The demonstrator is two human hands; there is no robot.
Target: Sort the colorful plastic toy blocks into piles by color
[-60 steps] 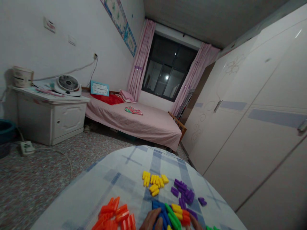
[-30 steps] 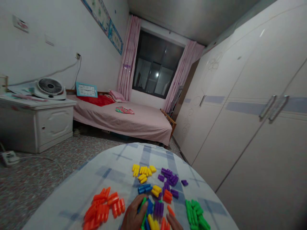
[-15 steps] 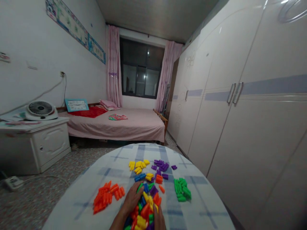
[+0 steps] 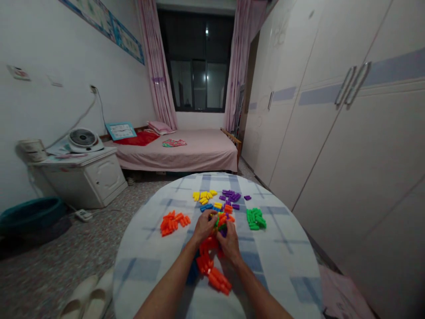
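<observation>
A mixed pile of small plastic building blocks (image 4: 222,220) in several colours lies between my hands on the cloth. My left hand (image 4: 204,227) curls its fingers onto the pile's left side. At the right side, my right hand (image 4: 229,240) bends its fingers and thumb in on the blocks. Which pieces each hand holds is partly hidden by the fingers. Nearer to me, between my forearms, lie loose orange blocks (image 4: 217,279) and, partly behind the left forearm, blue blocks (image 4: 193,271).
Sorted heaps surround the pile: orange blocks (image 4: 173,223) left, yellow blocks (image 4: 205,196) and purple blocks (image 4: 231,195) beyond, green blocks (image 4: 255,219) right. All lie on a round table (image 4: 146,248) under a checked cloth. A bed (image 4: 199,155) and wardrobe (image 4: 332,155) stand beyond.
The view has tipped down and drawn back, showing more table. My hands have moved from lying along the mixed pile to its far end, with fingers curled in. Orange and blue blocks now show nearer me.
</observation>
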